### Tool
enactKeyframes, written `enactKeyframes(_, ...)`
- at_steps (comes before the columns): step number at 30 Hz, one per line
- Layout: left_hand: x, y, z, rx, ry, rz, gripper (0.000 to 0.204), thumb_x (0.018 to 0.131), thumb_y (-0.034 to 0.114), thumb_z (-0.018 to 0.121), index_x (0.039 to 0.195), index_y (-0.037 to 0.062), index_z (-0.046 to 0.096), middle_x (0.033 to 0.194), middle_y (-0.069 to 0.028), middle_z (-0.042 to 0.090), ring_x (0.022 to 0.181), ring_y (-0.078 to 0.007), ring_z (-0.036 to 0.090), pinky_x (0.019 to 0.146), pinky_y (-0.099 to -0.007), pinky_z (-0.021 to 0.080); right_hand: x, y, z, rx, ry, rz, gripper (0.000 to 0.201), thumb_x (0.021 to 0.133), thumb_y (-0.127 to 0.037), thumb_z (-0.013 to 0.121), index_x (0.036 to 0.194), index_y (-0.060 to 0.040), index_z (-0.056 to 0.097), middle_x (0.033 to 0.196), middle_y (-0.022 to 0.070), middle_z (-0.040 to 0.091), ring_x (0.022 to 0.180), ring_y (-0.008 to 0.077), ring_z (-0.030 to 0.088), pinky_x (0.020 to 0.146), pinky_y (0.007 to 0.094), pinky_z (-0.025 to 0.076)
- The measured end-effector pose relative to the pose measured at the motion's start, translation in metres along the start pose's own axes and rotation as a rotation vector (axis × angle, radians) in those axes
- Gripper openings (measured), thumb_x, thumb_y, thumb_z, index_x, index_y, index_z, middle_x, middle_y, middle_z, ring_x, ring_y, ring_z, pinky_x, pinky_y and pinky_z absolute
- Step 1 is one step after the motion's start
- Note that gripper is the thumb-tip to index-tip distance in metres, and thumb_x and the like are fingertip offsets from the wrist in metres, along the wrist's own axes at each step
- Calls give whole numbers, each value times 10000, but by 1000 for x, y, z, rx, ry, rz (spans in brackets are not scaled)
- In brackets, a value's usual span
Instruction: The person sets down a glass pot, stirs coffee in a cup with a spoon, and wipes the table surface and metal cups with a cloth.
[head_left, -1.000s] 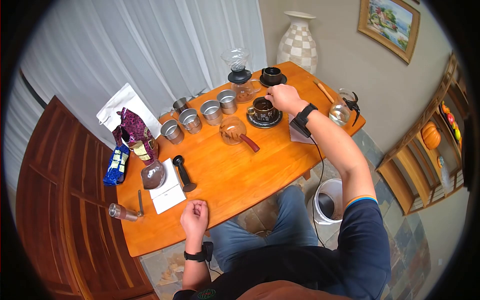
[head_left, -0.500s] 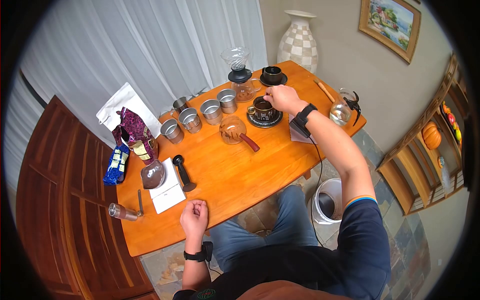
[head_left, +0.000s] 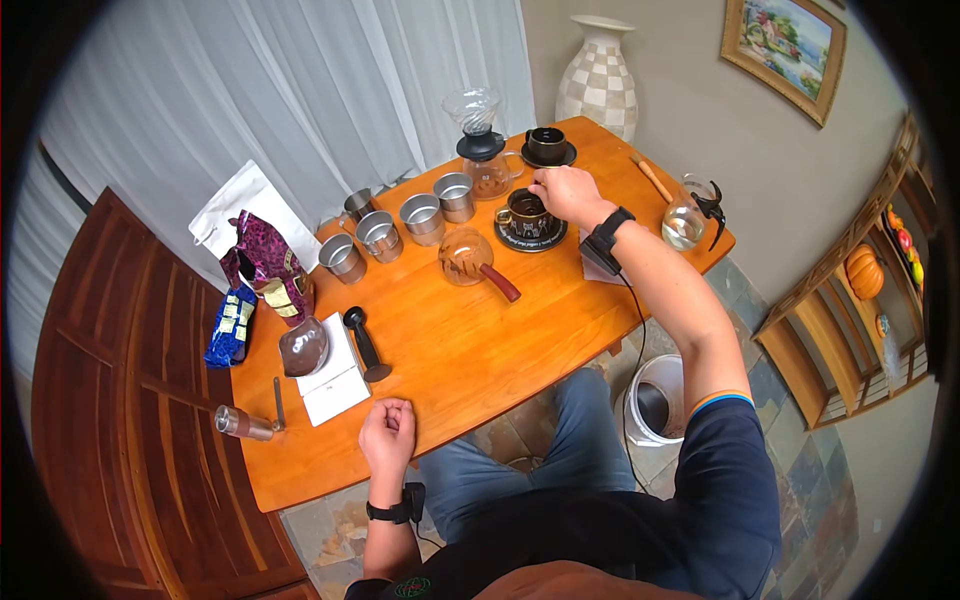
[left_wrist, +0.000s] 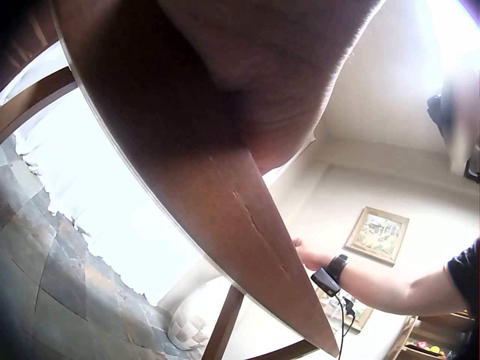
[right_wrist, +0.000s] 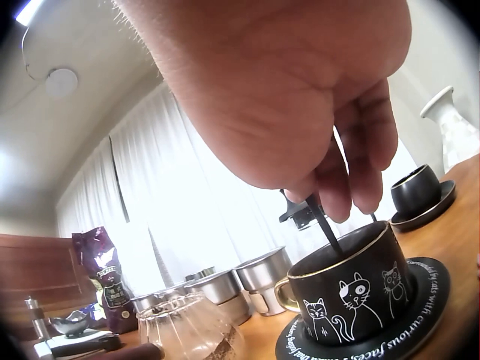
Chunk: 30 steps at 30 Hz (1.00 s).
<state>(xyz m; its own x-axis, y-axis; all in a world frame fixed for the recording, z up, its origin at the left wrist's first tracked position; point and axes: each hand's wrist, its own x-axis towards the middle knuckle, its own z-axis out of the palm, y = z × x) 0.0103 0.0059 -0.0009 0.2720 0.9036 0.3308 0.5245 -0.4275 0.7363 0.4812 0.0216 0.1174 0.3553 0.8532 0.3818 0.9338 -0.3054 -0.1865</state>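
Observation:
My right hand (head_left: 568,194) is above a black cup (right_wrist: 349,289) with a gold rim and white cat drawings. Its fingertips pinch a thin dark handle (right_wrist: 324,226), like a teaspoon's, that slants down into the cup; the lower end is hidden inside. Under the cup is a black saucer (right_wrist: 416,315) with white lettering. At the table's near edge, my left hand (head_left: 388,435) rests with loosely curled fingers and nothing in it. A glass pot (head_left: 465,258) with a red-brown handle stands left of the cup.
Several metal cups (head_left: 422,218) line the back of the wooden table (head_left: 470,340). Behind the cup are a glass server with a dripper (head_left: 482,145) and a second black cup (head_left: 546,146). A white scale (head_left: 336,395) lies left, a glass kettle (head_left: 684,226) right, a bucket (head_left: 655,402) below.
The head view has shifted very slightly. My right hand stays over the cup with the handle pinched, and my left hand keeps its place at the table edge.

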Motion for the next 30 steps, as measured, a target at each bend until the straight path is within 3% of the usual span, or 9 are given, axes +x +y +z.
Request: enactKeyframes(30, 2, -2, 1, 8, -10, -26, 117, 884, 142, 763, 841, 66, 686, 613, -3, 584, 522, -109, 534, 524, -265, 441, -1, 2, -1, 62, 34, 3, 231, 970, -280, 607, 970, -93, 743, 887, 173, 734, 887, 372, 702, 776, 490, 546)
